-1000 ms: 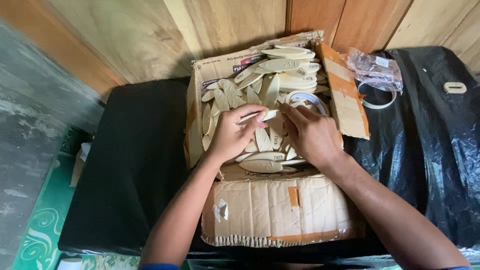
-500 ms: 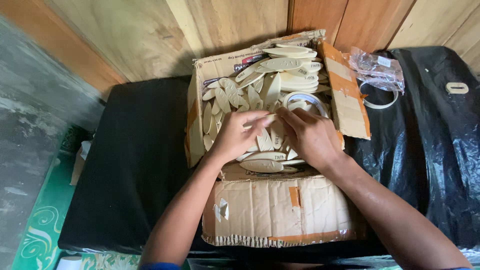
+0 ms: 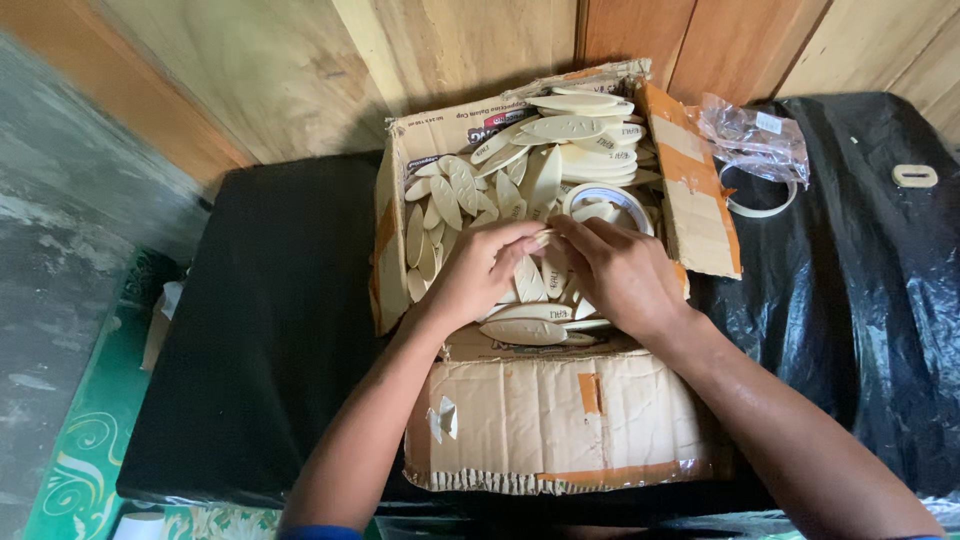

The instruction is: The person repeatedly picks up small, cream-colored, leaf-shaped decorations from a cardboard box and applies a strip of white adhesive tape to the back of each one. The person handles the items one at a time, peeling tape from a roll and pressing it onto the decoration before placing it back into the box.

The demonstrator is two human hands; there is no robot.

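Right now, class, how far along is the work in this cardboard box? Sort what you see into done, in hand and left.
Done: flat oval pieces lie stacked at the cardboard box's far end. In hand: the left hand and right hand meet over one small piece pinched at their fingertips. Left: a loose jumble of pieces fills the box's left side.

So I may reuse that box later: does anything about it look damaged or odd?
Yes. The cardboard box is worn: its near flap is creased and patched with tape, with a torn spot at the left, and the rim edges are ragged. The pale oval pieces inside lie in loose, uneven heaps where both hands, left and right, meet.
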